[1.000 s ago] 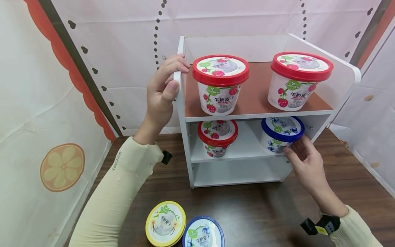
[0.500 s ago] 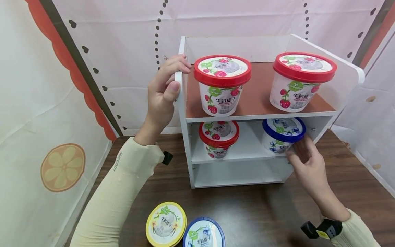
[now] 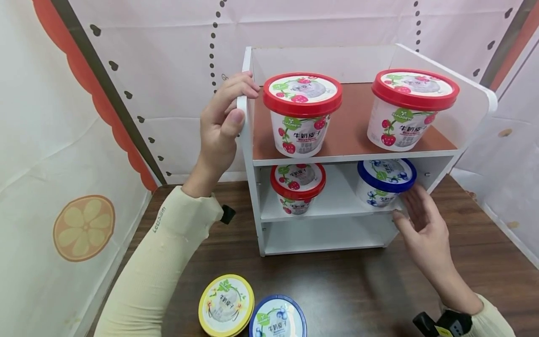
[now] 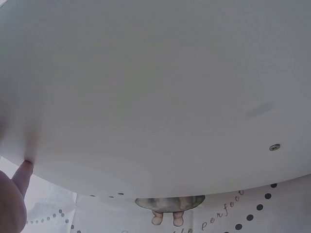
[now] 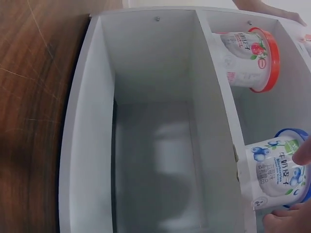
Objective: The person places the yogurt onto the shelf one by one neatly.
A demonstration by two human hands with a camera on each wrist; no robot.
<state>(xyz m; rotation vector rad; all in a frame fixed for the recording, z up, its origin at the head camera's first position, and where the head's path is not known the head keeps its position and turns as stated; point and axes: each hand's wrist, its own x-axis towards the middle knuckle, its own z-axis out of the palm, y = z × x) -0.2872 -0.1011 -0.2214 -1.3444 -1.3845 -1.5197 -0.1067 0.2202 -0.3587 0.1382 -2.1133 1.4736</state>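
Observation:
My left hand (image 3: 223, 119) grips the upper left side panel of a small white shelf (image 3: 322, 252), fingers over its edge. In the left wrist view that panel (image 4: 155, 97) fills most of the picture, with a fingertip against it. My right hand (image 3: 425, 229) is at the right of the middle shelf, relaxed beside a blue-lidded blueberry tub (image 3: 381, 196). Its fingers are close to the tub's right side, and the thumb stands off the front. In the right wrist view, the tub (image 5: 277, 170) is upright on its shelf board, partly covered by fingers.
Two large red-lidded strawberry tubs (image 3: 301, 131) (image 3: 400, 126) stand on the brown top level. A smaller red-lidded tub (image 3: 296, 187) is on the middle level's left. Near the wooden table's (image 3: 337, 290) front are a yellow-lidded tub (image 3: 226, 305) and another blue-lidded tub (image 3: 278, 320).
My right hand has shifted slightly right, its thumb parting from the blueberry tub's front. The tub stays in place on the shelf. My left hand keeps its grip on the panel.

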